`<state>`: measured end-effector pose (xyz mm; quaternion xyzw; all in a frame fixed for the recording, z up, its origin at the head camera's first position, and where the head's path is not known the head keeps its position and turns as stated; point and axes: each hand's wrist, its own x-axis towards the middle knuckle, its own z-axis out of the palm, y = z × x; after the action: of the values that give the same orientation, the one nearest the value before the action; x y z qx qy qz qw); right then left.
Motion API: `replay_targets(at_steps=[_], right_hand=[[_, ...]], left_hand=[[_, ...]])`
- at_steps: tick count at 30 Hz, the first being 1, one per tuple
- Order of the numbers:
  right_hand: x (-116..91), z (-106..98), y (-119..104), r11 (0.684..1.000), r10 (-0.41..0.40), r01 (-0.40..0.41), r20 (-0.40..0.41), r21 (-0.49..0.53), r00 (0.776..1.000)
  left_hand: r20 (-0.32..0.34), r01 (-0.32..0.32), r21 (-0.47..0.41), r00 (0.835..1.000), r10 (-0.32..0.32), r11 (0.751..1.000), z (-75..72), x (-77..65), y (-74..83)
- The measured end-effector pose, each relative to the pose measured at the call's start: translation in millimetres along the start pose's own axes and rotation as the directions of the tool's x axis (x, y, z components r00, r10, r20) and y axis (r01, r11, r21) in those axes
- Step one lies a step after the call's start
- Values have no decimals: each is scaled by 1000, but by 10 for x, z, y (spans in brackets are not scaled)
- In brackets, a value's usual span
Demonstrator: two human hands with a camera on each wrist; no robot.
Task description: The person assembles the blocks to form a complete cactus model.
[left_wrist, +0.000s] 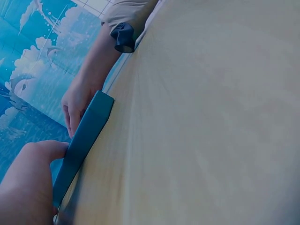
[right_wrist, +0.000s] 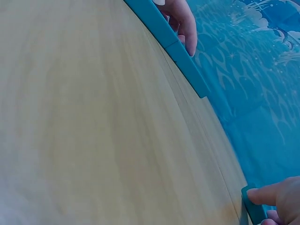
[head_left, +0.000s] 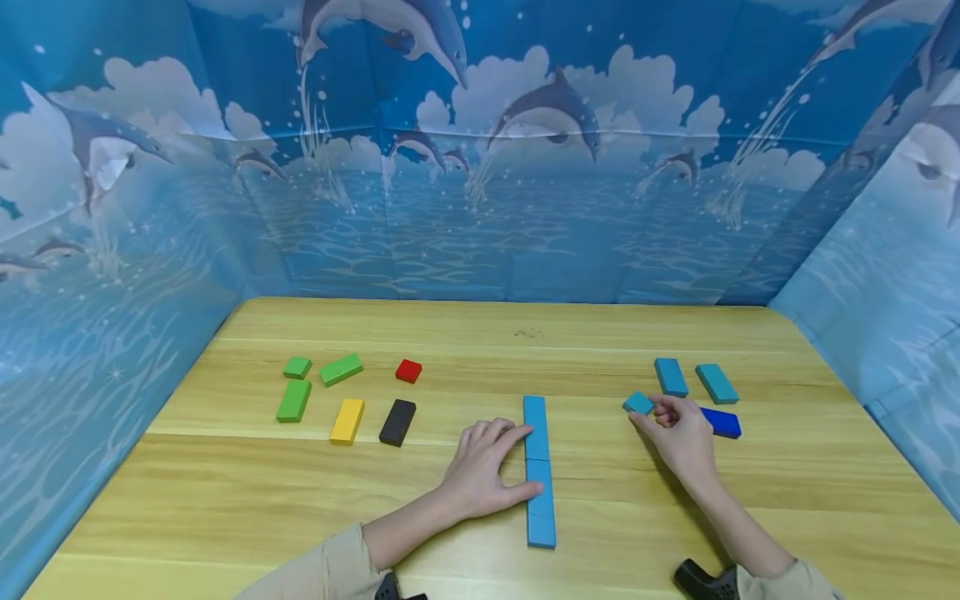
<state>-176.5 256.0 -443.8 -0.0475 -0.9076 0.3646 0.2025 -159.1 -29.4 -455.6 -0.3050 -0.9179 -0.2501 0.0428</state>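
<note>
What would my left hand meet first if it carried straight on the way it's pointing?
Your left hand would first meet the row of light blue blocks; it seems to be touching them, though exact contact is uncertain.

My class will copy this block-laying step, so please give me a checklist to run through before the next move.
1. Far long block and near long block lined up end to end: ok.
2. Left hand touching the left side of these long blocks: ok.
3. Small light-blue block held by the right hand: ok.
4. Small light-blue block touching the row: not ok, it is apart, to the right.
5. Firmness of the right hand's fingers on it: cannot tell.
</note>
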Motion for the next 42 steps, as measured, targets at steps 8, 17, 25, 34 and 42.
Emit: replay_targets(at_steps=[8,17,25,34,42], right_hand=[[112,76,-64,998,-14,11,45,65,999],[430,350,-305,979,-119,79,216,187,969],[545,652,-476,950,-242,137,384,281,891],[564,779,-517,929,-302,148,463,339,833],[580,797,-509,929,-295,128,483,349,825]], left_hand=[[8,4,-7,1000,-4,1000,-2,0,3],[13,-7,1,1000,7,1000,7,17,1],[12,-10,10,1000,9,1000,-7,22,-6],[16,-4,7,1000,4,1000,-24,19,-4],[10,-5,13,1000,5,1000,-26,20,-8]])
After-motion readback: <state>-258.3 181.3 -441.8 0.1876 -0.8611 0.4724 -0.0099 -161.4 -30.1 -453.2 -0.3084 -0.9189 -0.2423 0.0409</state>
